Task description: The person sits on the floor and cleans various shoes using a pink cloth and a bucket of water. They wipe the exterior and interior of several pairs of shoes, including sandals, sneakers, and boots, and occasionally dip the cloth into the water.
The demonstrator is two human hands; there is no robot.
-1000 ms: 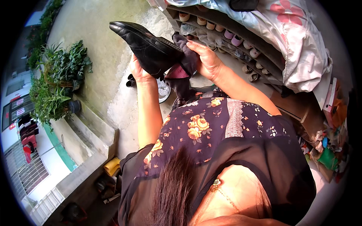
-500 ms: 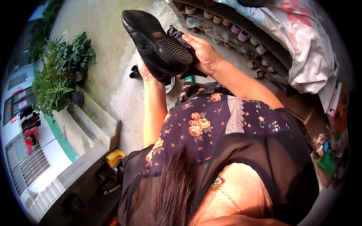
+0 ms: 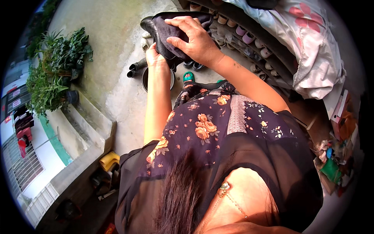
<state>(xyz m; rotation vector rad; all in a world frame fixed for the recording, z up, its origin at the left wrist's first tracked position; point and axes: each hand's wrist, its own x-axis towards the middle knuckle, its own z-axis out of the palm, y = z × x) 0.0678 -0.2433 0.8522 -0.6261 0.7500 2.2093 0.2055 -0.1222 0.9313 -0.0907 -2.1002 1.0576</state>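
Over a concrete floor (image 3: 126, 105), beside a shoe rack (image 3: 272, 43): gripping a black shoe (image 3: 156, 34) in midair in the left hand (image 3: 156, 60), with curled, mostly hidden fingers; holding a dark cloth (image 3: 168, 38) against it under the right hand (image 3: 198, 43), with half-bent, parted fingers. Apparently partway through wiping; impossible to judge the amount left.

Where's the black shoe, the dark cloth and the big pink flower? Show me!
Black shoe (image 3: 156, 36): head view, on its upper, near the toe.
Dark cloth (image 3: 170, 32): head view, on a part beside the right hand (image 3: 198, 42).
Pink flower (image 3: 306, 18): head view, around its middle.
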